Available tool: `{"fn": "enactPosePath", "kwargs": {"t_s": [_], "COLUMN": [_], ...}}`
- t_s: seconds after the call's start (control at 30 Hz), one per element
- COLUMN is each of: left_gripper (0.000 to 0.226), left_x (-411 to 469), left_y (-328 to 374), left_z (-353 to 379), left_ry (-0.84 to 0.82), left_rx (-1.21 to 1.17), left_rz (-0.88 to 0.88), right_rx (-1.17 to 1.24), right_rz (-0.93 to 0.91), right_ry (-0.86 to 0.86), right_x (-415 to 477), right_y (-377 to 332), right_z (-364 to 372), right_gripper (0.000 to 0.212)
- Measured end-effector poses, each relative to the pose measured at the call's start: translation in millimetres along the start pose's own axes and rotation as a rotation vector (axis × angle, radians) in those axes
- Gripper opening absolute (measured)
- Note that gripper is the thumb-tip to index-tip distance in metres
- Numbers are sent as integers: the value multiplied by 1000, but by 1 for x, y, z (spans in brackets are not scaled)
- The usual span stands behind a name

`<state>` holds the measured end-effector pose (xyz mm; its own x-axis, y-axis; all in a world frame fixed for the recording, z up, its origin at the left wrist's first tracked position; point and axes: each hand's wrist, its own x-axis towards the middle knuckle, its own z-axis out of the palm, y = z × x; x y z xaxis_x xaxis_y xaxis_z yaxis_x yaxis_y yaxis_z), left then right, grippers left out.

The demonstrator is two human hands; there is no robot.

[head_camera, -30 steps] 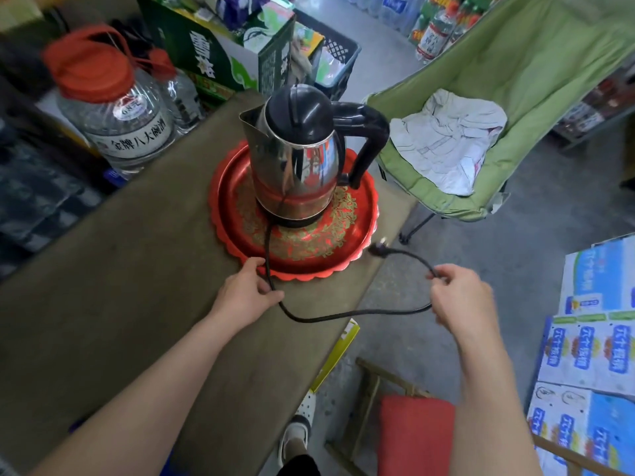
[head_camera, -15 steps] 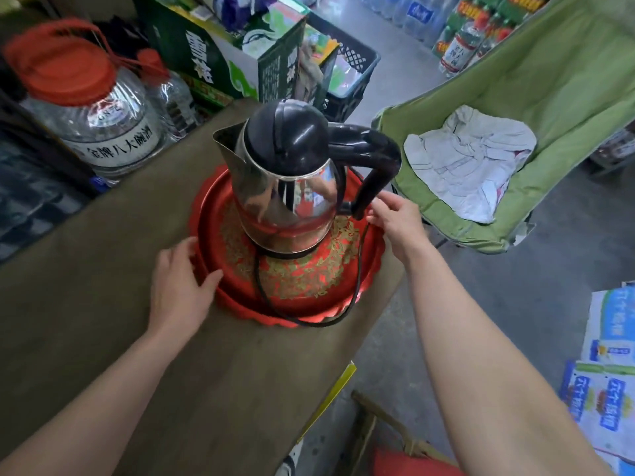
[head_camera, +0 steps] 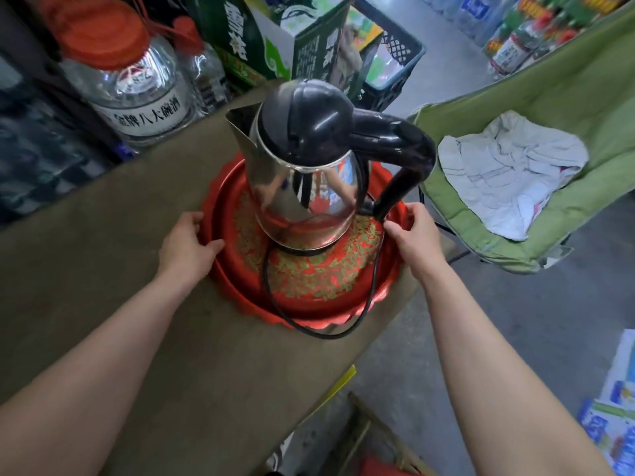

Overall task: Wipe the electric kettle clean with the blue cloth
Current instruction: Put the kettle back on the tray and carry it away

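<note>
Soft, even daylight fills the scene, brightest on the concrete floor [head_camera: 443, 63] at the far right, where the light seems to enter. Shadows on the table [head_camera: 103, 269] are faint and diffuse. The kettle [head_camera: 302, 173] shows glare spots on its black lid and mirror reflections on its steel body. The far left is dim, and the large jar [head_camera: 130, 73] there is smeared by motion blur. Wide-angle distortion bends the edges and stretches both forearms near the camera.
</note>
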<state>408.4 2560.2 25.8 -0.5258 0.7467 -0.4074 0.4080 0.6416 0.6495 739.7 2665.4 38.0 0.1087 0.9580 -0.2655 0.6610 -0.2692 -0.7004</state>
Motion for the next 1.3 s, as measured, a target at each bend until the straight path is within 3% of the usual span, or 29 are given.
{"fn": "enactPosePath", "kwargs": {"t_s": [0.5,0.83,1.3], "left_gripper": [48,43,42], "left_x": [-85,-243,-454], "left_y": [-37,-77,-185], "left_z": [-47,-148,-239], "left_ry": [-61,-202,-151], "left_rx": [-159,-232,-246], "left_rz": [102,224,287], "right_rx": [260,382,397], "right_rz": [57,186,182], "right_ry": [92,213,232], "right_x": [-141,-363,-616], "right_y": [6,-4,4], "right_z": [-19,-42,-76], "right_gripper": [28,29,27]}}
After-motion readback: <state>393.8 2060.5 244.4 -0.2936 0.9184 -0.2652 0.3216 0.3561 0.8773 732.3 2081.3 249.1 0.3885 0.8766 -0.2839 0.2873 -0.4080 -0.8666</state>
